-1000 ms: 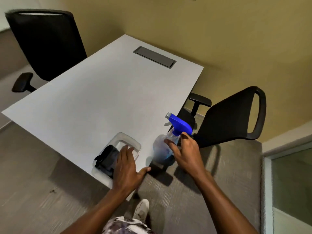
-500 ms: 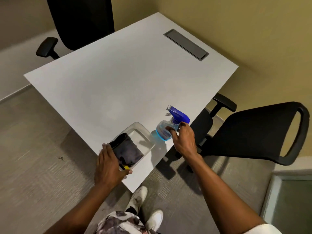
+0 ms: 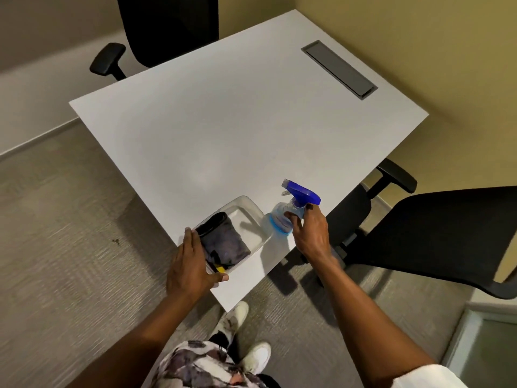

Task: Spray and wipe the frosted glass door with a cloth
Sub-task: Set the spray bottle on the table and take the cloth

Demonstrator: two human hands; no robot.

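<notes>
Small room with grey carpet, tan walls, a white table (image 3: pixel 223 130) flanked by black office chairs (image 3: pixel 436 239). At the near table corner, left hand (image 3: pixel 190 267) laid against the near-left end of a clear plastic tray (image 3: pixel 249 208), fingers (image 3: pixel 193 242) extended along its rim, thumb hooked round the near corner. Just beyond those fingertips, inside the tray, a folded dark cloth (image 3: pixel 223 242). Right of the tray, touching it or nearly, a clear spray bottle (image 3: pixel 282 219) with blue trigger head, upright. Right hand (image 3: pixel 313 233) wrapped about its neck, thumb in front.
</notes>
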